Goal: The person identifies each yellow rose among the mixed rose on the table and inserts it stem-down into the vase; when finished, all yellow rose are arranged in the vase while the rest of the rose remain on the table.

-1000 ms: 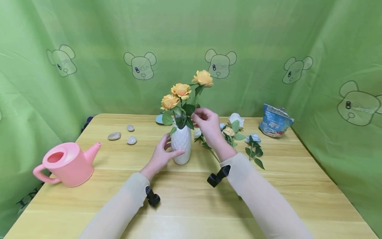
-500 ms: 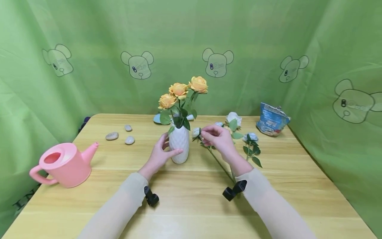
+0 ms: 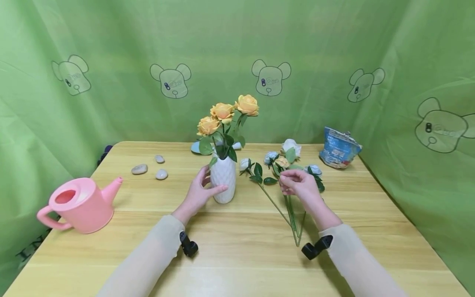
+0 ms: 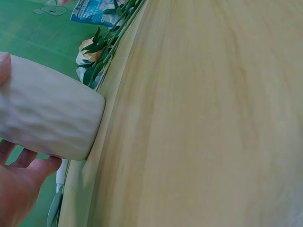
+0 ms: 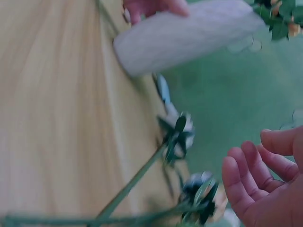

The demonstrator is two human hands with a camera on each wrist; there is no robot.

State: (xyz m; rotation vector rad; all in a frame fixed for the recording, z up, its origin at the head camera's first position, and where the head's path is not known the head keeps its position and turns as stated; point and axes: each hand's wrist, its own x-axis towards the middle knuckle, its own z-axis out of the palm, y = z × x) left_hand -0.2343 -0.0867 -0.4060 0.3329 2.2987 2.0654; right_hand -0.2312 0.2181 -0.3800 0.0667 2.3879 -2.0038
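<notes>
A white textured vase stands upright on the table with three yellow-orange roses in it. My left hand holds the vase from its left side, thumb across the front and fingers round the back. To the right, my right hand hovers over the loose roses on the table, its fingers loosely bent. In the right wrist view nothing lies between those fingers. Among the loose flowers are a pale blue rose, a white rose and a yellow rose, their green stems pointing toward me.
A pink watering can stands at the left. Three pebbles lie behind it to the right. A blue bag sits at the back right. Behind the vase lies a light blue flat tool. Green curtains surround the wooden table.
My right hand has let go of the rightmost rose in the vase and moved right and down to the loose flowers. That rose has settled lower. My left hand stays on the vase.
</notes>
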